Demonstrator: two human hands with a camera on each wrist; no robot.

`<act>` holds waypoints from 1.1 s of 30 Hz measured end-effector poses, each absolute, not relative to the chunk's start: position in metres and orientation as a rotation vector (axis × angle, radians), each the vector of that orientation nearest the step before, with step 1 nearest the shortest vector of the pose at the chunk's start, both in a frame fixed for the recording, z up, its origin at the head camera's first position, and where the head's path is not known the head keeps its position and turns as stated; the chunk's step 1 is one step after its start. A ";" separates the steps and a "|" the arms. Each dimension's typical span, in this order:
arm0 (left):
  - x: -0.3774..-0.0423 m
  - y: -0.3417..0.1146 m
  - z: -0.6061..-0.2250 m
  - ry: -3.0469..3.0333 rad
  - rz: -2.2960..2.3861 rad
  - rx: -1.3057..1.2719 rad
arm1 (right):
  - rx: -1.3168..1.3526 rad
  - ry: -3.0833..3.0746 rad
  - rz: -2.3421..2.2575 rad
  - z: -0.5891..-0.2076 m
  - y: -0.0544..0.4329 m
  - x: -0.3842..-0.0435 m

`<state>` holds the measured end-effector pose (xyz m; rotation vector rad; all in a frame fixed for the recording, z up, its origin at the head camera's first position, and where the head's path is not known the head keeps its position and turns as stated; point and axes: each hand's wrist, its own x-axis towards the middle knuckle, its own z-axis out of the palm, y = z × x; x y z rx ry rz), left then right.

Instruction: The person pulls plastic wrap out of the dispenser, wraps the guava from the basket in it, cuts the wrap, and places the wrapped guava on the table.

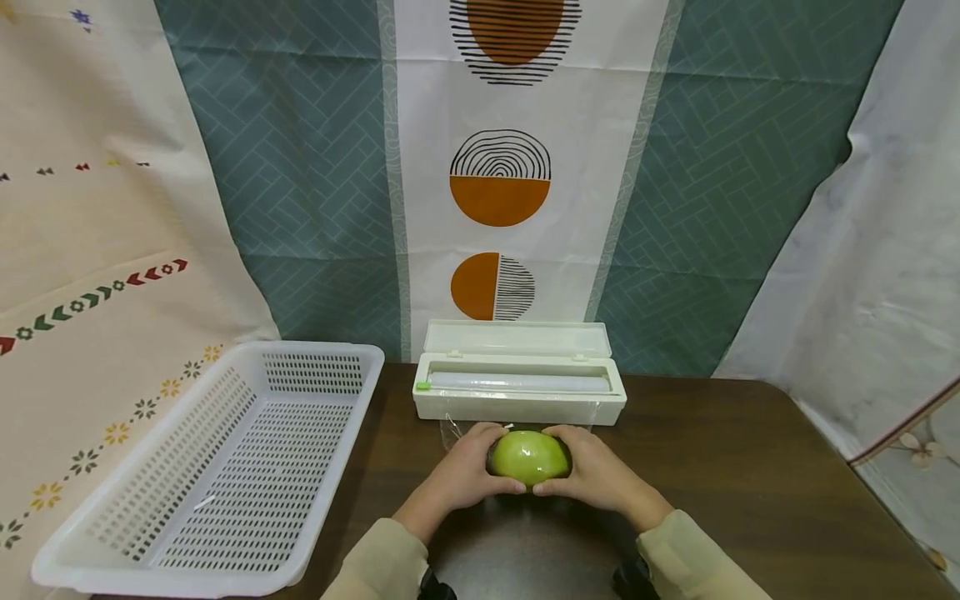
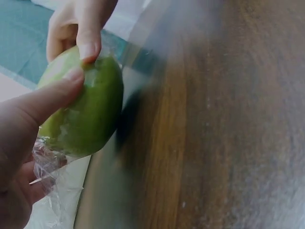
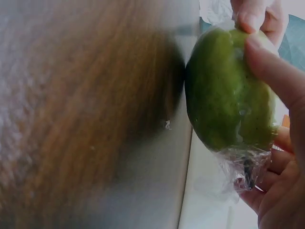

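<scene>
A smooth green mango is held between both hands above the table in front of the wrap box. Clear plastic film clings to its skin and bunches up at its ends. The left hand grips the mango's left side, thumb across the near face. From the right side the right hand grips it too, its thumb almost meeting the other. In the right wrist view, crumpled film gathers around a dark stem beside the curled fingers. The far side of the mango is hidden.
A white cling film box stands behind the hands, its lid raised and a film roll inside. To the left sits a white perforated basket with a small pale strip in it. The dark wooden table extends rightward.
</scene>
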<state>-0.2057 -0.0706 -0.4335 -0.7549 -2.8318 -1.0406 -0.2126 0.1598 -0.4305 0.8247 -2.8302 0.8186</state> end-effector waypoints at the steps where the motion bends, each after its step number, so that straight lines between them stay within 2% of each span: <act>1: -0.206 -0.070 -0.433 -2.828 -1.016 -0.751 | 0.830 -2.820 0.819 -0.430 0.159 -0.213; 9: -0.206 -0.068 -0.434 -2.860 -0.879 -0.708 | 0.833 -2.813 0.815 -0.428 0.158 -0.216; 19: -0.211 -0.078 -0.433 -2.827 -0.997 -0.684 | 0.857 -2.787 0.744 -0.426 0.160 -0.221; 33: -0.219 -0.097 -0.438 -2.551 -1.159 -0.368 | 0.922 -2.778 0.759 -0.399 0.149 -0.233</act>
